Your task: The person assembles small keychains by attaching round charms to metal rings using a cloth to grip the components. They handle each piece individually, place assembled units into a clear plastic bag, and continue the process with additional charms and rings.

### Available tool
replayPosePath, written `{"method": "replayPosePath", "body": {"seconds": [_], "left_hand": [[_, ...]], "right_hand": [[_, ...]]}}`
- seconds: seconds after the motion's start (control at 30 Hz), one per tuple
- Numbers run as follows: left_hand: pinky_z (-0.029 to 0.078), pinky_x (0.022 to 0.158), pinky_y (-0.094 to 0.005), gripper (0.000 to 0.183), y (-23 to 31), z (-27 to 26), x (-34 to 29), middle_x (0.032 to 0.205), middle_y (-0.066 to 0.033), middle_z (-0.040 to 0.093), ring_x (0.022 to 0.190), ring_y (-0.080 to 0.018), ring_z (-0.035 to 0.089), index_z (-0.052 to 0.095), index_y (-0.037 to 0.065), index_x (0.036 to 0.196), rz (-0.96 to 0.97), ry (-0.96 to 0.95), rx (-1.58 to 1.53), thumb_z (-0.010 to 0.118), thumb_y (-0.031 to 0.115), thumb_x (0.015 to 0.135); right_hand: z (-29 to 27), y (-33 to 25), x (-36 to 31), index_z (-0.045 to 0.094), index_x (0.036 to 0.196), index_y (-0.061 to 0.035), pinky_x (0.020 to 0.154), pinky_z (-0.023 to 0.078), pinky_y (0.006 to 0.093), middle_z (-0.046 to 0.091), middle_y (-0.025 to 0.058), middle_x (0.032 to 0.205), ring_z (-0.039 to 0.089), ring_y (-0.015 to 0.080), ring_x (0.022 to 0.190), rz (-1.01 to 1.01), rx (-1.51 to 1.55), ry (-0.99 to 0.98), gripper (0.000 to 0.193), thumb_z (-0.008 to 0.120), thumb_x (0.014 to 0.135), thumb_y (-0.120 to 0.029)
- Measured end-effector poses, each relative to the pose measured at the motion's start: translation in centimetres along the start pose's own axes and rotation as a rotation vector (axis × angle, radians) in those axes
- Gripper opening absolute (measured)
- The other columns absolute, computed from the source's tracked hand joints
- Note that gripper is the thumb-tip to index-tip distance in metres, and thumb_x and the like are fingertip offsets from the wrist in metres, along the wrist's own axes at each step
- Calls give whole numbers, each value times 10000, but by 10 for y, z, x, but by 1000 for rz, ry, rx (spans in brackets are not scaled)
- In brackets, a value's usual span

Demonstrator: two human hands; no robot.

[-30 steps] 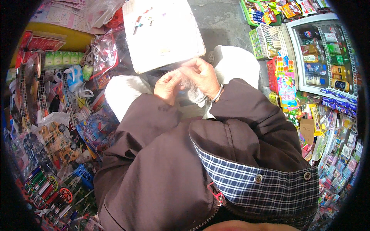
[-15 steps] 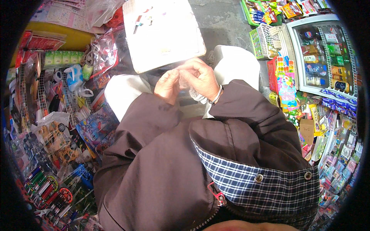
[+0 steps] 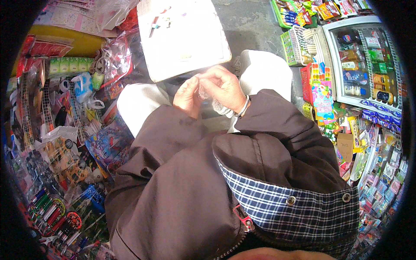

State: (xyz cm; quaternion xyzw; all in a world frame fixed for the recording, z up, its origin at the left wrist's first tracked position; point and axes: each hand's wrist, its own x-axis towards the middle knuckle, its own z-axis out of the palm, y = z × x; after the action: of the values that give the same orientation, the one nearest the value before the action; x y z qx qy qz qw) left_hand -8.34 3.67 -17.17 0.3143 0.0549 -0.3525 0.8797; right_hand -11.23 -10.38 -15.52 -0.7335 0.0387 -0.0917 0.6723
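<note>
My left hand [image 3: 187,96] and my right hand [image 3: 225,89] meet above my lap, fingertips pinched together. Between and below the fingers shows a pale, fuzzy whitish bit of material [image 3: 222,108], hanging by the right palm; its kind is unclear. What the fingertips themselves grip is hidden. A band circles my right wrist. Just beyond the hands stands a white-topped board or small table [image 3: 186,41], overexposed by sunlight. Several small coloured pieces [image 3: 161,22] lie on its far left part.
Packaged toys [image 3: 65,151] crowd the left side. On the right are a glass-front drinks cooler [image 3: 366,60], a white basket of light sticks [image 3: 303,45], a red basket [image 3: 306,82] and hanging small packets [image 3: 385,182]. My knees in white trousers [image 3: 264,71] flank the hands.
The hands stay together in nearly the same place; the fingers have shifted only slightly.
</note>
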Motion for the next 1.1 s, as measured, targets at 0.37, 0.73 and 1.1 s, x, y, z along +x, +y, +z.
{"method": "replayPosePath", "body": {"seconds": [0.37,0.73,1.1], "left_hand": [[462,691,-257,190,-5,-11,1,925,-5,649,828,-113,588,635,82,994,-19,-36,15,564,250,942],[467,663,-253,175,-4,-7,0,898,1,640,817,-116,585,633,78,993,-42,-10,2,566,231,939],[446,708,-280,188,-4,-12,3,881,-4,637,792,-108,562,638,53,1006,-26,14,46,595,217,925]], "right_hand": [[0,-3,0,644,901,10,695,481,261,600,75,869,601,124,774,198,219,8,120,646,860,-102],[0,0,1,638,887,10,691,479,266,590,74,861,600,125,769,110,94,52,115,652,856,-101],[3,0,2,645,866,-3,690,483,290,608,92,842,615,164,762,47,-3,64,102,648,853,-104]]}}
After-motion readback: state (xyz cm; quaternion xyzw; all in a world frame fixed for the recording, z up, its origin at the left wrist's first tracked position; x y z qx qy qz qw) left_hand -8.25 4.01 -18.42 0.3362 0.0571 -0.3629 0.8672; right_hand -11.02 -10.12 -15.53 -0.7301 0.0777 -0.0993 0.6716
